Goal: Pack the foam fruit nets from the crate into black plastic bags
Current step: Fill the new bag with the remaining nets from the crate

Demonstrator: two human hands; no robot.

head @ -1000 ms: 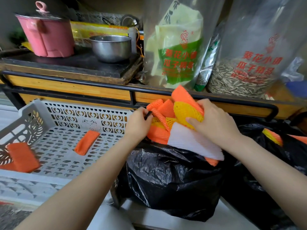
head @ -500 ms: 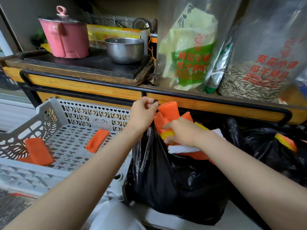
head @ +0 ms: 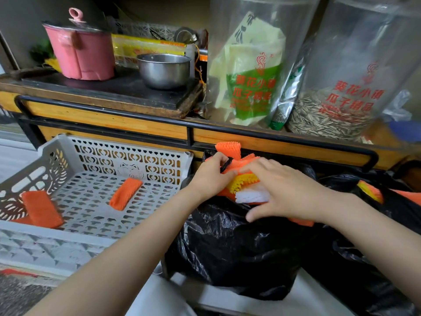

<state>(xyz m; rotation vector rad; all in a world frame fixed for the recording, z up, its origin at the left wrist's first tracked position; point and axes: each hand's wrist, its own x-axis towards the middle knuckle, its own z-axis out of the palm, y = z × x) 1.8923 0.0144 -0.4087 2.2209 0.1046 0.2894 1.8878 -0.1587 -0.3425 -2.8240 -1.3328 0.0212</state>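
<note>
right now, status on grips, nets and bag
Left grip pinches bag rim. Right grip, flat, presses nets into it. Loose nets left in crate. Nothing blocking.

**Shiny black plastic meets matt foam at a wooden counter**

A black bag (head: 227, 252) of thin, crinkled plastic gleams with creased highlights, as does a second bag (head: 364, 281) beside it. The foam fruit nets (head: 229, 149) at its mouth are soft, matt mesh with a ribbed, open weave, and a loose net (head: 125, 194) in the crate looks the same. The crate (head: 127, 156) is hard, pale grey plastic, matt and pierced with cut-out patterns. Behind, the counter (head: 109, 124) shows varnished orange-toned wood edged by a black-painted metal rail (head: 109, 112). On it stand a brushed steel bowl (head: 164, 70), a smooth pink pot (head: 86, 55), clear plastic tubs (head: 364, 37) and a shiny foil pouch (head: 287, 103).
</note>
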